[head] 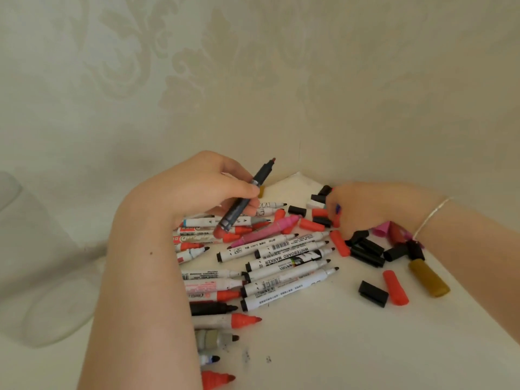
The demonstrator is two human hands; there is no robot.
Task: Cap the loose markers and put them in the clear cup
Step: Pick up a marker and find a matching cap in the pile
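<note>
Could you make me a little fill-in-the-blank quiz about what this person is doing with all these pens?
1. The left hand holds a dark marker whose tip has no ____ on it.
2. The right hand reaches into the loose caps, which are mostly black and ____.
3. On the right wrist sits a thin ____.
4. The mustard cap lies on the table ____ the pile of markers.

Missing words: cap; red; bracelet; outside

My left grip [202,190] holds a dark grey marker [243,202] with a red end. Red, black, pink and mustard caps [395,288] dot the cream surface [337,347]; damask-patterned beige wallpaper [253,66] fills the upper frame.
</note>
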